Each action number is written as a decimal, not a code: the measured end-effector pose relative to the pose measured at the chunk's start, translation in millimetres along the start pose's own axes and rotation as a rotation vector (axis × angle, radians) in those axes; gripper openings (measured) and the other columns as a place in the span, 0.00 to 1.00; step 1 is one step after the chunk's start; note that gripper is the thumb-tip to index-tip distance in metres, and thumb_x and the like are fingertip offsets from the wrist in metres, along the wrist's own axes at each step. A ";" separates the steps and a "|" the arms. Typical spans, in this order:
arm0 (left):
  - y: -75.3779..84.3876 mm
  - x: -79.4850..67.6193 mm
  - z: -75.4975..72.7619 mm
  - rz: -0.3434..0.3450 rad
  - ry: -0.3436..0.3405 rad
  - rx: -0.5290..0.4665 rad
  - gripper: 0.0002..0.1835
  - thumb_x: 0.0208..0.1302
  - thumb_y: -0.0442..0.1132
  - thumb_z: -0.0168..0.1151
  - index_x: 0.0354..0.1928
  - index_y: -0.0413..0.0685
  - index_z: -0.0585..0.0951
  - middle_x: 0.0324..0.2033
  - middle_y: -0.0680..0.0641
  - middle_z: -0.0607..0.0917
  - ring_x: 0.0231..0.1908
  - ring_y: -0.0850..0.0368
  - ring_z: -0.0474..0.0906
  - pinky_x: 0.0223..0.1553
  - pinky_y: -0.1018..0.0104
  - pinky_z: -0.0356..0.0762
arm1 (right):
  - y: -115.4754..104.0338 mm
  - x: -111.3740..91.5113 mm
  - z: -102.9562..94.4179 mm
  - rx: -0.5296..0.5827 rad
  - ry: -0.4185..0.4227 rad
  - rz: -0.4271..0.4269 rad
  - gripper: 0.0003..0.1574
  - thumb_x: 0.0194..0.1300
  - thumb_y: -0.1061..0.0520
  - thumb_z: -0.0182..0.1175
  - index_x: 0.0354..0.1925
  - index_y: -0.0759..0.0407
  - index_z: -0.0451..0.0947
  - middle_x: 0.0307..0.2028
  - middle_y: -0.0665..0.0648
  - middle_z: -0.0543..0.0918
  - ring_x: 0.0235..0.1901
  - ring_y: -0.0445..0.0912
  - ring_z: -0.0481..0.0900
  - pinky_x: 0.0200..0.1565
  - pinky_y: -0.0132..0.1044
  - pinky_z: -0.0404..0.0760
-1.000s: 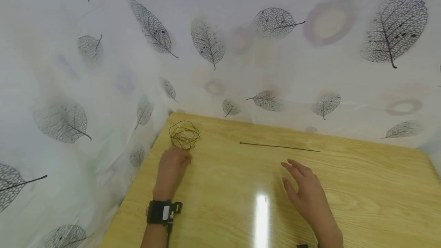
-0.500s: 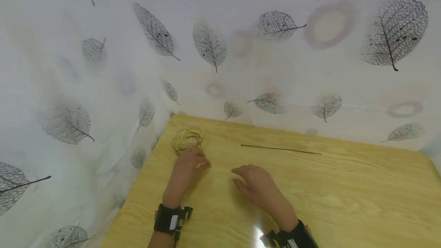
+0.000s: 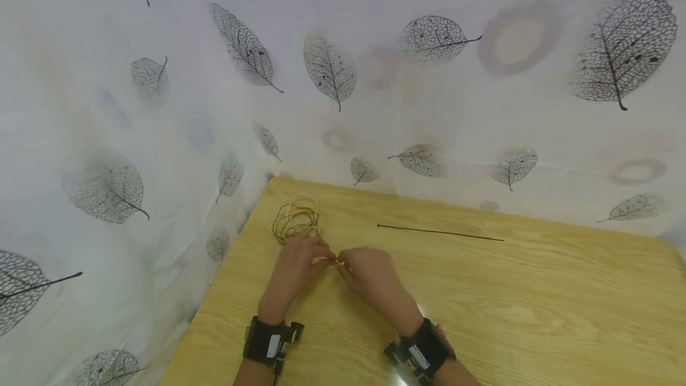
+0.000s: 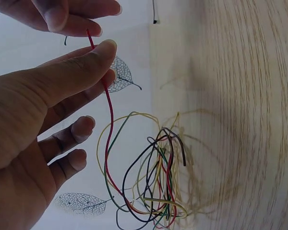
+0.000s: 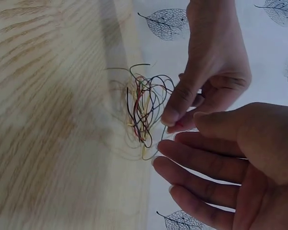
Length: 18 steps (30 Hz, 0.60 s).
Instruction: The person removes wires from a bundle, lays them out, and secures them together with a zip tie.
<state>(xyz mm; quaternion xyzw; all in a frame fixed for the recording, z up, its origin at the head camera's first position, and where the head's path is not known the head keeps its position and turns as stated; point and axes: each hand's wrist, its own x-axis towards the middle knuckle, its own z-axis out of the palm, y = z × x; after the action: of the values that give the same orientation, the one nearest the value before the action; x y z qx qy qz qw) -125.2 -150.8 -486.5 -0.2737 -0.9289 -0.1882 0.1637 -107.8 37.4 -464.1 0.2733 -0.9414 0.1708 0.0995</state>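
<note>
My left hand [image 3: 300, 261] pinches a thin red wire [image 4: 109, 105] between thumb and forefinger, its short free end pointing up past the fingertips. From there the wire runs down into a loose tangle of wires [image 3: 296, 219], coloured red, black, green and yellow, on the table just beyond that hand. My right hand [image 5: 216, 163] is right beside the left fingertips, its fingers extended and slightly bent, its thumb close to the red end. In the left wrist view, the wire's tip overlaps a right fingertip [image 4: 86, 26].
A thin black strip with a small head, like a cable tie [image 3: 439, 232], lies on the wood-grain table [image 3: 536, 290] to the right of the tangle. Leaf-patterned sheeting [image 3: 375, 106] rises behind and left of the table. Both wrists carry black camera straps [image 3: 429, 350].
My right hand has moved left across the table to meet the left hand. The left hand has shifted slightly right with the wire, and the tangle has moved slightly with it.
</note>
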 end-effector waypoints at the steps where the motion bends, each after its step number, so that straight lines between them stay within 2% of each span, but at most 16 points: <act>1: 0.3 0.3 0.4 0.001 0.001 -0.008 0.07 0.43 0.41 0.78 0.27 0.60 0.90 0.29 0.61 0.86 0.32 0.61 0.73 0.33 0.67 0.74 | -0.6 0.8 1.1 -0.005 0.005 0.003 0.07 0.59 0.48 0.68 0.31 0.49 0.85 0.20 0.45 0.84 0.19 0.39 0.79 0.16 0.34 0.76; 6: 0.2 0.9 3.0 0.022 -0.001 -0.041 0.07 0.44 0.43 0.78 0.28 0.61 0.90 0.29 0.62 0.86 0.31 0.62 0.73 0.33 0.67 0.74 | 0.3 3.6 6.1 -0.041 0.017 0.032 0.13 0.59 0.48 0.68 0.21 0.48 0.80 0.12 0.44 0.73 0.12 0.38 0.67 0.10 0.34 0.66; 9: -2.7 -0.4 4.4 0.021 -0.007 -0.046 0.06 0.46 0.42 0.77 0.29 0.60 0.90 0.29 0.61 0.87 0.33 0.61 0.75 0.37 0.64 0.76 | 4.2 3.8 9.2 -0.068 0.020 0.046 0.14 0.58 0.51 0.66 0.18 0.47 0.78 0.11 0.44 0.71 0.12 0.39 0.65 0.09 0.35 0.65; 12: -10.8 -3.7 5.7 -0.020 -0.025 -0.027 0.05 0.48 0.41 0.76 0.29 0.60 0.90 0.31 0.61 0.88 0.35 0.60 0.77 0.40 0.62 0.78 | 11.2 0.5 11.2 -0.078 0.004 0.063 0.13 0.55 0.55 0.65 0.16 0.46 0.77 0.12 0.44 0.71 0.12 0.40 0.66 0.09 0.37 0.65; 14: -19.3 -7.7 5.9 -0.061 -0.030 0.014 0.05 0.50 0.42 0.75 0.30 0.59 0.90 0.32 0.61 0.88 0.35 0.59 0.78 0.37 0.62 0.77 | 17.5 -3.9 11.1 -0.071 -0.013 0.078 0.12 0.53 0.57 0.64 0.16 0.46 0.77 0.12 0.44 0.71 0.13 0.40 0.65 0.09 0.36 0.64; 16: -29.2 -12.0 4.8 -0.103 -0.019 0.045 0.05 0.50 0.41 0.75 0.31 0.58 0.90 0.32 0.60 0.88 0.35 0.58 0.79 0.39 0.60 0.77 | 24.9 -9.4 9.6 -0.057 -0.025 0.094 0.12 0.53 0.57 0.64 0.17 0.46 0.77 0.13 0.44 0.72 0.13 0.40 0.64 0.10 0.35 0.61; 18: -38.5 -16.5 2.1 -0.152 0.003 0.066 0.05 0.49 0.41 0.75 0.31 0.57 0.90 0.30 0.59 0.88 0.32 0.57 0.78 0.37 0.59 0.75 | 32.8 -15.5 6.4 -0.041 -0.034 0.115 0.11 0.54 0.57 0.64 0.18 0.46 0.78 0.14 0.44 0.73 0.14 0.40 0.64 0.11 0.33 0.60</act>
<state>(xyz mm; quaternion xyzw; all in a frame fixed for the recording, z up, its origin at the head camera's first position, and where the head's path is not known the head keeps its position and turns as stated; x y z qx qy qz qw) -134.4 -187.3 -505.1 -0.1965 -0.9525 -0.1698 0.1592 -113.5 68.4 -483.1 0.2192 -0.9605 0.1523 0.0792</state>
